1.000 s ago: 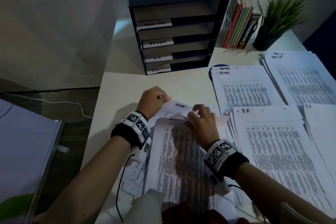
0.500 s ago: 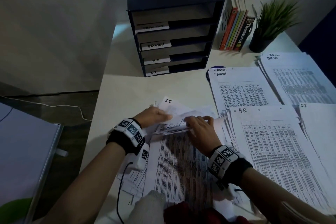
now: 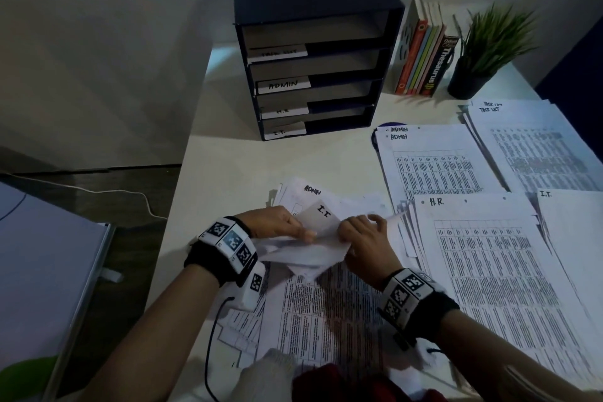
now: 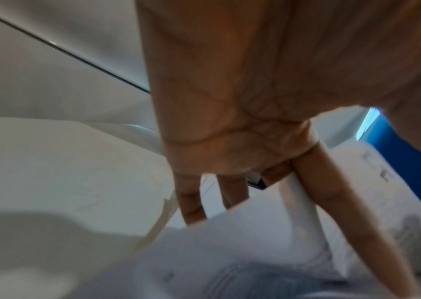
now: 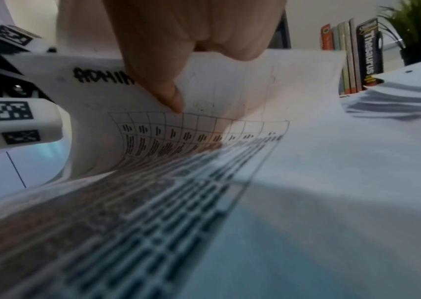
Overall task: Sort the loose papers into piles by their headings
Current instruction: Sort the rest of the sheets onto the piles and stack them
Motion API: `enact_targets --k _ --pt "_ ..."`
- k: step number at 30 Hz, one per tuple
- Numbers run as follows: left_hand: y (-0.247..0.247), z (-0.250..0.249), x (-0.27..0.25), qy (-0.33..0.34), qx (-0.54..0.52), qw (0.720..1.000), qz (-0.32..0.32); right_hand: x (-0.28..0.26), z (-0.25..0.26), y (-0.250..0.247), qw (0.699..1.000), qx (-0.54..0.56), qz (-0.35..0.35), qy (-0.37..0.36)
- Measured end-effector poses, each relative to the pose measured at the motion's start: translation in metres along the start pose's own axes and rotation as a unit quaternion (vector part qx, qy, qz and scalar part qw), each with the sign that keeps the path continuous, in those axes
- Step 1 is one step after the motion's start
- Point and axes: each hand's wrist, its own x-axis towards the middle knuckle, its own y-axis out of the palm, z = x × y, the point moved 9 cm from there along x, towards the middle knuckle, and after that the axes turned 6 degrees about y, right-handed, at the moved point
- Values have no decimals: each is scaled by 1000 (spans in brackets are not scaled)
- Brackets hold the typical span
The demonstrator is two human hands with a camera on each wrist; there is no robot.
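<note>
Paper lies thick at the near edge of the white desk [image 3: 228, 157]: an unsorted heap of white printed table sheets [image 3: 326, 320] directly in front of the person. Both hands work at its far end. The left hand [image 3: 277, 225] pinches the folded-up top of a sheet headed I.T. [image 3: 321, 217] from the left, and the right hand [image 3: 365, 240] curls its fingers over the bent-back upper edge of a sheet headed ADMIN [image 5: 204, 85], thumb pressed to its printed face in the right wrist view. Just right lie the sorted piles: H.R. pile [image 3: 489, 264] nearest, I.T. pile [image 3: 574, 225] beside it, ADMIN pile [image 3: 434, 166] and task-list pile [image 3: 538, 147] beyond. Farthest stands a dark blue labelled tray rack [image 3: 313, 75]

Likely trouble: several loose sheets are lifted together, so two headings could travel as one and land in the wrong pile. The sharp bend could crease or tear a sheet, and the heap may slide toward the H.R. pile it already touches
</note>
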Motion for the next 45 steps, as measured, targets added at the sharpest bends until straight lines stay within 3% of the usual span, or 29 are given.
enact_targets --k 3,5,8,12,16,22,28,33,37,40,42,45 --pt "-5 -5 -2 5 -19 998 -54 6 -6 -13 999 27 -30 20" --pt "-22 -7 -4 23 -29 988 -153 12 -8 -16 999 29 -27 30" --pt "-48 -11 -20 44 -12 946 -321 14 -4 -17 999 28 1 24" --pt "-70 -39 -43 113 17 896 -429 20 -5 -10 995 18 82 59" --pt "-110 -84 -84 211 -11 814 -540 28 -13 4 975 -33 189 110" --pt "-138 -145 -138 336 -16 714 -614 47 -22 23 956 -64 243 149" --pt "-143 -170 -160 409 -69 668 -618 55 -31 46 930 -40 315 186" --pt "-163 -146 -177 389 -154 621 -663 56 -30 45 946 -49 287 142" --pt "-176 -84 -174 259 -154 618 -726 47 -25 39 954 -37 262 143" --pt "-179 -38 -183 174 -161 576 -782 42 -3 22 985 -6 168 47" --pt "-180 -28 -190 157 -153 554 -803 35 3 8 992 47 114 30" --pt "-186 -27 -195 179 -159 539 -808 25 10 -11 992 79 98 14"
